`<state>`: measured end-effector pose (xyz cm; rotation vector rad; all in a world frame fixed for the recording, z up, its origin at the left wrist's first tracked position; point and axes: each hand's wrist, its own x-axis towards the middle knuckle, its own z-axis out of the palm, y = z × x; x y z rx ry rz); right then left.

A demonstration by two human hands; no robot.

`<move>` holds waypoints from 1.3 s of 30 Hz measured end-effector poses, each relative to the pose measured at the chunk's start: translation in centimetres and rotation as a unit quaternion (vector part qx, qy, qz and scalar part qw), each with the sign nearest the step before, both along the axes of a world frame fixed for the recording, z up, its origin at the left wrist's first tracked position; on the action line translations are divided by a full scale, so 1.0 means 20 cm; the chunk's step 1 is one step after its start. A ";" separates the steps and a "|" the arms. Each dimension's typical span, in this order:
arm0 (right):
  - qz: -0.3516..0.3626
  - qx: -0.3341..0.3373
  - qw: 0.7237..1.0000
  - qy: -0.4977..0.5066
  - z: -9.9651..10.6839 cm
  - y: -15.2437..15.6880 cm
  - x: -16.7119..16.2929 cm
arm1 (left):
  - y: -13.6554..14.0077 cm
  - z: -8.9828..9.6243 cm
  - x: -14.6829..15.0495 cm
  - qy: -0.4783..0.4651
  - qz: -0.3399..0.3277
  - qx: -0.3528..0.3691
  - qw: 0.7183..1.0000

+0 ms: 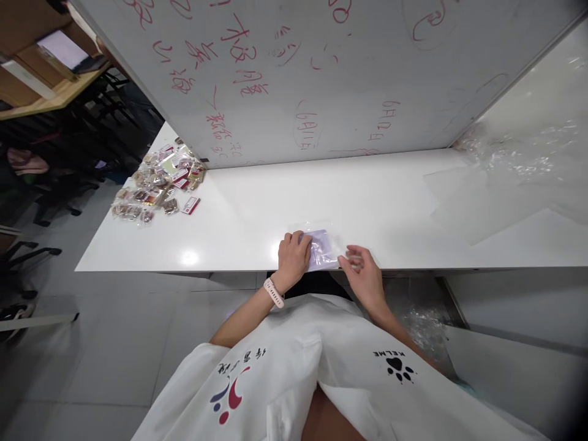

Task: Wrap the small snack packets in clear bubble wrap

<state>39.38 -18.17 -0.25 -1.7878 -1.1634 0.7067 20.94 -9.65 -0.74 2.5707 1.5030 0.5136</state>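
A flat light-purple item [320, 250] lies inside a clear plastic bag [327, 225] at the front edge of the white table. My left hand [294, 254], with a pale pink band on its wrist, has its fingers curled over the left side of the bag and grips it there. My right hand [362, 272] is at the bag's lower right corner, thumb and fingers apart. Its thumb tip is at the bag's edge; whether it touches the plastic I cannot tell. What the purple item is cannot be made out through the shiny film.
A pile of small clear-wrapped packets [160, 177] covers the table's left end, with a red-and-white card [190, 205] beside it. A whiteboard [285, 79] with red writing stands along the back. Clear plastic sheeting [519, 177] spreads at the right. Crumpled plastic [425, 324] sits below the table.
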 end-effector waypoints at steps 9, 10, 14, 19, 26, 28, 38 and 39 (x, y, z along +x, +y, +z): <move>0.007 -0.184 0.947 0.262 -0.09 -0.09 -0.09 | -0.12 0.01 0.04 -0.012 0.020 -0.016 1.000; -0.007 -0.178 0.943 0.281 -0.09 -0.07 -0.11 | -0.13 0.01 0.04 -0.017 0.018 -0.013 1.000; -0.023 -0.095 0.978 0.183 -0.08 -0.06 -0.15 | -0.17 0.02 0.02 -0.061 0.008 -0.023 0.998; -0.013 0.018 1.000 0.021 -0.06 -0.06 -0.06 | 0.00 0.09 -0.04 -0.167 0.047 -0.063 0.983; 0.097 0.038 0.993 0.055 0.03 0.13 0.09 | 0.40 0.23 -0.06 -0.252 -0.143 -0.450 0.845; 0.102 0.037 0.990 0.091 0.07 0.16 0.11 | 0.42 0.24 -0.04 -0.272 -0.168 -0.503 0.803; 0.241 0.033 0.951 0.192 0.14 0.15 0.23 | 0.31 0.26 0.02 -0.380 -0.171 -0.511 0.752; 0.254 0.008 0.940 0.229 0.14 0.14 0.25 | 0.30 0.28 0.02 -0.371 -0.181 -0.507 0.757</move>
